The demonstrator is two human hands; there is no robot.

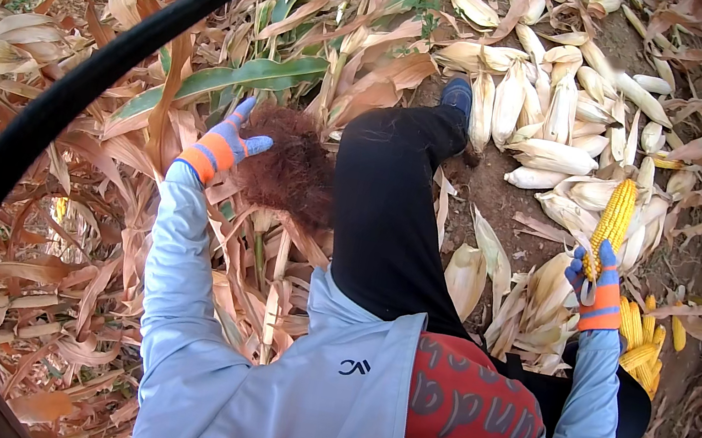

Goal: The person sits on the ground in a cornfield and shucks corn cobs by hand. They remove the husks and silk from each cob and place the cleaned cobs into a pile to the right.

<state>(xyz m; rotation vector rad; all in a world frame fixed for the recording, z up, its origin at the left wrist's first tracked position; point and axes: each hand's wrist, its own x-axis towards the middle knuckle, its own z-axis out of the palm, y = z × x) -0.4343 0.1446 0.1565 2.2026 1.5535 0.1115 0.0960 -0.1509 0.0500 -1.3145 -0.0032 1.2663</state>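
Note:
A bare yellow corn cob stands up from my right hand, whose blue-and-orange gloved fingers close round its lower end. My left hand, in a matching glove, is spread with thumb and fingers apart beside a dark reddish-brown heap of corn silk; nothing shows in its grasp. Beyond my right hand lies a pile of corn ears in pale husks. Several husked yellow cobs rest on the ground by my right forearm. Loose pale husks lie between that forearm and my leg.
My bent leg in black trousers and a blue shoe lie between the silk and the ears. Dry corn stalks and leaves cover the left side, with a green leaf among them. A dark curved bar crosses the upper left.

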